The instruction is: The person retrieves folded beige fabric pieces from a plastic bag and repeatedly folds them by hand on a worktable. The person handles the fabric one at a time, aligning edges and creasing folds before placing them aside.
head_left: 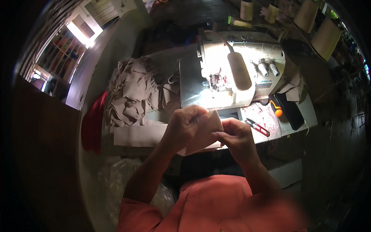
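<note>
A pale beige piece of fabric hangs between my two hands, just in front of the sewing machine. My left hand grips its left side, fingers curled over the upper edge. On the opposite edge, my right hand pinches the cloth between thumb and fingers. The machine's lit needle area lies beyond my hands, and no cloth of mine reaches it. Close to my right hand, thread snips with red and dark handles rest on the table.
A heap of beige fabric pieces covers the table's left side, with a flat strip before it. A lamp hangs over the machine. A black phone-like object lies right, beside an orange ball. Thread cones stand at the back right.
</note>
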Available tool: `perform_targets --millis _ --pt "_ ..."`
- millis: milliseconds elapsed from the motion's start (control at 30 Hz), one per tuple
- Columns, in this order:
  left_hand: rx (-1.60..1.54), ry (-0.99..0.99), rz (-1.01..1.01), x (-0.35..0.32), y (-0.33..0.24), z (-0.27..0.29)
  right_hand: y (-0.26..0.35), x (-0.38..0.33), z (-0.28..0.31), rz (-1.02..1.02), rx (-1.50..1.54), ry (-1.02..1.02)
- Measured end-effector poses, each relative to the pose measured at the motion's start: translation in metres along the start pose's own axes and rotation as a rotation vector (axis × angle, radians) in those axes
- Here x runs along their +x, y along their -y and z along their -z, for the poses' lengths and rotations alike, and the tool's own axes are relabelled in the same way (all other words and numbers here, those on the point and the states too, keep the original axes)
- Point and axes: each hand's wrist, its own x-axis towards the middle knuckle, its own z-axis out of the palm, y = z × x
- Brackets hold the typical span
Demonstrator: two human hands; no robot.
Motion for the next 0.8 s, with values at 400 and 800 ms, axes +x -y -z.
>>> perform_targets --millis 400,800 --pt "0.538 0.015 -0.526 0.055 0.044 -0.011 -0.047 0.039 0.016 0.190 -0.120 -0.151" --pt "0.506 0.039 -0.483 0.075 0.051 -0.007 -0.056 0.052 0.015 0.127 -0.005 -0.186"
